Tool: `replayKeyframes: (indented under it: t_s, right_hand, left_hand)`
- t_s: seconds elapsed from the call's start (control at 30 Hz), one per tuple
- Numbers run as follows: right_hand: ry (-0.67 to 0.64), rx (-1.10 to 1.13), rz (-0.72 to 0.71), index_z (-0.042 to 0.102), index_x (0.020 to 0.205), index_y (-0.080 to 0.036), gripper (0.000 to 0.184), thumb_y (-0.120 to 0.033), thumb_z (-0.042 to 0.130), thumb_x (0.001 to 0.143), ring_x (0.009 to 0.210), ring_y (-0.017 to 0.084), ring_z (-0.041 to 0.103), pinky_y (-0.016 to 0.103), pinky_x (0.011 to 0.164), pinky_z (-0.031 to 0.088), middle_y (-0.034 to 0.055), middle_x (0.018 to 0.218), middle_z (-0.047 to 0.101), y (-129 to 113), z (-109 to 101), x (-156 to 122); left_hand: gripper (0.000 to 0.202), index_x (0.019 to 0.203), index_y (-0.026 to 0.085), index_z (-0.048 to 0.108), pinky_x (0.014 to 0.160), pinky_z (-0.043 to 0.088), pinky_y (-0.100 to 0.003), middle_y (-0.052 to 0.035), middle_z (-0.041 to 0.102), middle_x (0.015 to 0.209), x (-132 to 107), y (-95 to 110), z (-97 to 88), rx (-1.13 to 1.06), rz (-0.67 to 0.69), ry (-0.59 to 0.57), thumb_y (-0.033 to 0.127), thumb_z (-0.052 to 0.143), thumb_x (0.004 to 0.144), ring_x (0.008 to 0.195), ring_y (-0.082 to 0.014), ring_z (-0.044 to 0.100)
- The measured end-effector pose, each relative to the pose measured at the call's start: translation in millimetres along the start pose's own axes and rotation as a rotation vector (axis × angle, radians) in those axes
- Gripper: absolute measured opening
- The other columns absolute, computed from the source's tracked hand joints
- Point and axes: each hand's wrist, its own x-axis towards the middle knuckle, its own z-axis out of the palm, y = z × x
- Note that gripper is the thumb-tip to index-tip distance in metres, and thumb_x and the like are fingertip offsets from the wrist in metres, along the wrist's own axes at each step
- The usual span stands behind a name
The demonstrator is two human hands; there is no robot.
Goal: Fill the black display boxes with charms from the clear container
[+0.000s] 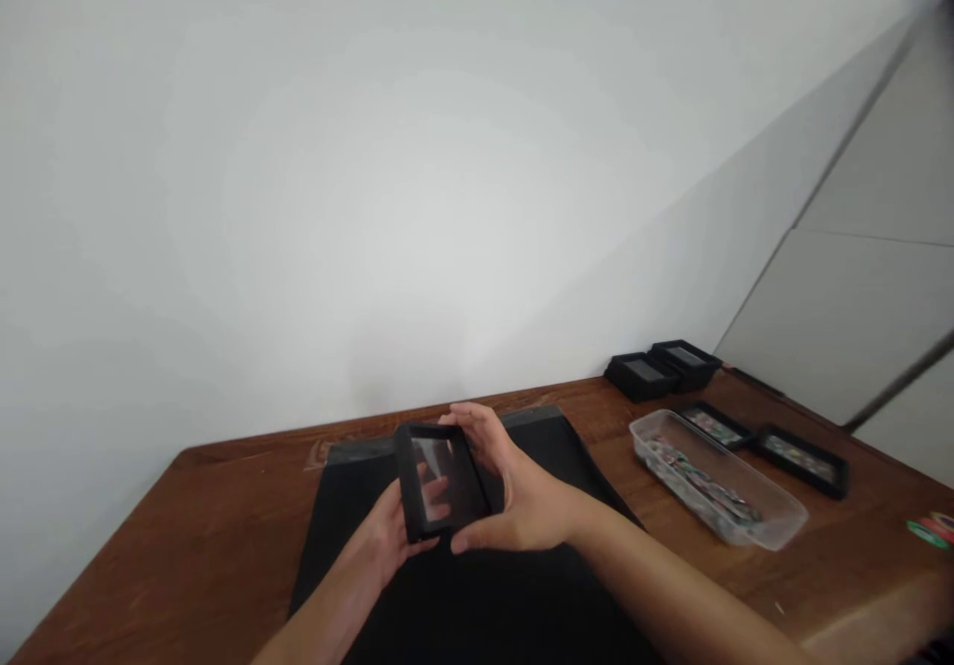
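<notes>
Between my two hands is a black box with a clear window [441, 481], tilted so the window faces me. My left hand [388, 531] grips its left side from below, and some of its fingers show through the clear window. Around the right side, my right hand [511, 486] has its fingers at the far edge and its thumb near the front corner. Below both hands lies a black mat [462, 595] on the wooden table.
To the right stands a clear plastic tray [775, 521] with small multicoloured pieces inside. Beyond it lie two black windowed boxes with contents, one a flat box [801, 458]. Stacked black boxes [641, 375] stand by the wall. Coloured loops [931, 530] lie at the right edge.
</notes>
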Motion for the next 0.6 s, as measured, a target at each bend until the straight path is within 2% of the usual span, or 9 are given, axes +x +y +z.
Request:
replayKeyframes:
  t_s: [0.03,0.1,0.17,0.2,0.3,0.4,0.53,0.6]
  right_hand:
    - [-0.013,0.044,0.0,0.03,0.158,-0.038,0.134,-0.035,0.113,0.052,0.161,0.037,0.04,0.059,0.132,0.036,0.0157,0.163,0.039,4.0,5.5,1.5]
    - [-0.021,0.106,-0.004,0.032,0.155,-0.039,0.132,-0.034,0.113,0.051,0.161,0.037,0.039,0.06,0.133,0.035,0.0151,0.164,0.039,12.3,13.9,4.6]
    - [0.005,0.118,-0.024,0.032,0.155,-0.038,0.129,-0.032,0.112,0.054,0.163,0.038,0.037,0.06,0.134,0.033,0.0154,0.165,0.038,20.6,18.4,7.4]
    - [0.03,0.104,-0.039,0.032,0.156,-0.038,0.127,-0.032,0.111,0.056,0.164,0.037,0.036,0.059,0.134,0.032,0.0158,0.166,0.038,24.3,19.3,8.4]
    - [0.082,0.002,-0.072,0.029,0.161,-0.034,0.122,-0.03,0.105,0.065,0.164,0.037,0.039,0.059,0.134,0.033,0.0185,0.169,0.039,32.3,18.3,7.7]
    - [0.089,-0.116,-0.061,0.026,0.167,-0.03,0.119,-0.033,0.1,0.074,0.166,0.037,0.038,0.06,0.137,0.03,0.0217,0.174,0.036,36.4,15.5,2.9]
    - [0.142,-0.08,0.047,0.019,0.173,-0.029,0.138,-0.043,0.106,0.067,0.171,0.037,0.027,0.064,0.141,0.016,0.0229,0.181,0.029,42.3,10.3,-2.1]
    - [0.156,0.013,0.112,0.027,0.171,-0.031,0.133,-0.05,0.106,0.065,0.171,0.037,0.028,0.064,0.14,0.015,0.0212,0.18,0.033,45.3,6.7,-2.6]
  left_hand:
    - [0.1,0.16,0.023,0.057,0.114,0.053,-0.062,-0.023,0.064,0.158,-0.4,9.6,2.5,-0.033,0.007,-0.027,0.092,0.061,0.088,0.139,-0.0441,0.065]
    - [0.092,0.166,0.022,0.053,0.122,0.047,-0.06,-0.0219,0.058,0.164,-1.5,29.1,8.5,-0.191,-0.006,-0.181,0.077,0.069,0.093,0.149,-0.0431,0.057]
    - [0.094,0.166,0.02,0.052,0.121,0.048,-0.058,-0.0221,0.06,0.162,-0.6,42.8,14.4,-0.298,-0.035,-0.22,0.07,0.077,0.09,0.149,-0.0443,0.057]
    - [0.094,0.166,0.02,0.053,0.12,0.05,-0.057,-0.0218,0.06,0.161,0.9,45.6,16.5,-0.336,-0.062,-0.201,0.067,0.079,0.089,0.149,-0.0445,0.057]
    - [0.093,0.164,0.017,0.055,0.115,0.054,-0.057,-0.0235,0.064,0.157,8.3,38.2,18.8,-0.416,-0.102,-0.119,0.06,0.082,0.087,0.148,-0.0463,0.058]
    - [0.093,0.162,0.017,0.057,0.119,0.05,-0.059,-0.023,0.068,0.152,15.2,22.3,17.7,-0.435,-0.07,-0.072,0.052,0.087,0.082,0.147,-0.0462,0.058]
    - [0.091,0.16,0.022,0.059,0.127,0.043,-0.059,-0.0202,0.069,0.151,18.5,14.4,19.9,-0.359,0.066,-0.033,0.056,0.09,0.081,0.149,-0.0451,0.057]
    - [0.097,0.161,0.021,0.057,0.126,0.044,-0.061,-0.021,0.069,0.149,17.4,14.1,22.9,-0.187,0.184,0.031,0.058,0.092,0.079,0.147,-0.0468,0.058]
